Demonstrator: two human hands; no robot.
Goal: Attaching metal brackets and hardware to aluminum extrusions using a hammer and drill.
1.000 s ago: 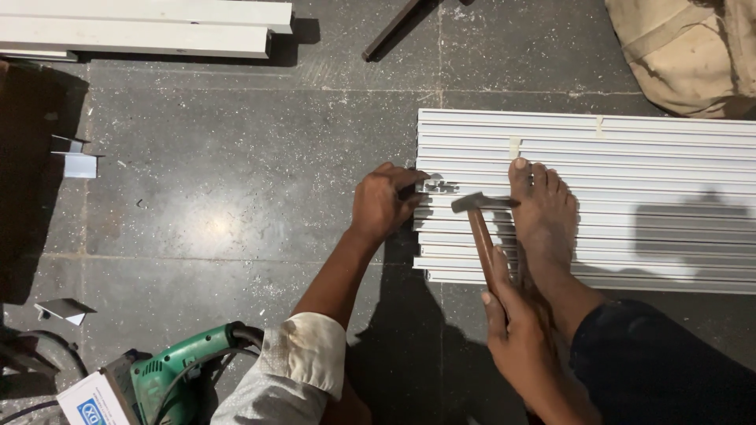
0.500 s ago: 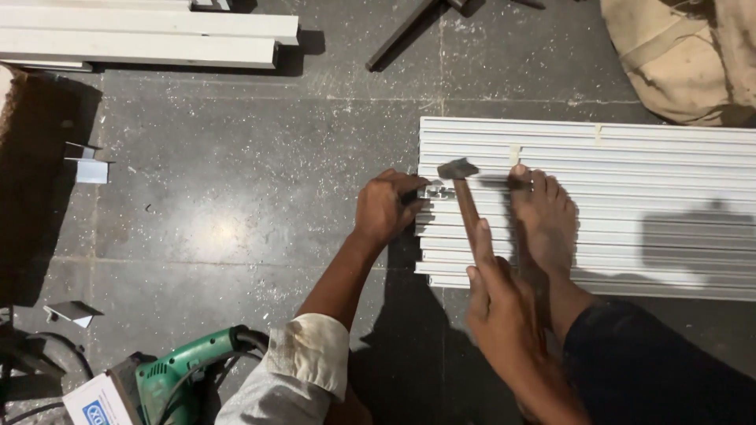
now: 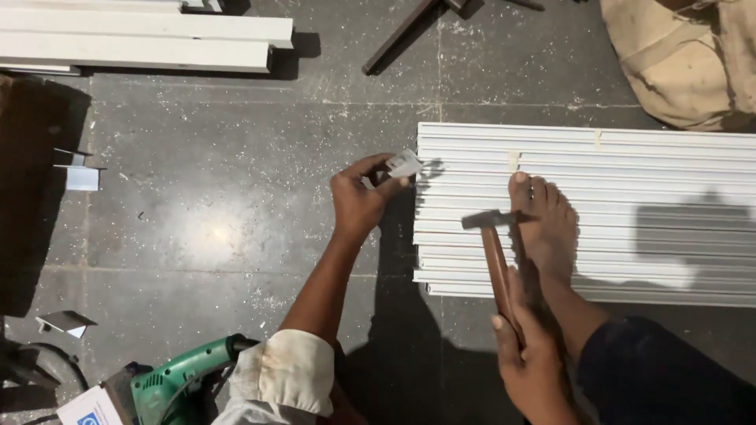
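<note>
1. At the far left of the frame, small bent metal brackets (image 3: 81, 175) lie on the dark stone floor (image 3: 197, 228), and long white profiles (image 3: 142, 39) lie along the upper left edge.
2. In the lower left corner sits a green power tool (image 3: 169, 386), just beside a rolled-up pale sleeve.
3. Centre frame, the left hand (image 3: 358, 201) is closed in a pinch on a small flat metal piece (image 3: 403, 164), held against the left end of a stack of white ribbed panels (image 3: 630, 212).
4. That stack fills the right half of the frame, lying flat on the floor.
5. A bare foot (image 3: 543, 228) presses down on the panels.
6. In the lower centre-right, the right hand (image 3: 531, 358) is wrapped around the wooden handle of a hammer (image 3: 496, 252); its metal head sits over the panels, just left of the toes.
7. A tan sack (image 3: 685, 59) rests in the upper right corner.
</note>
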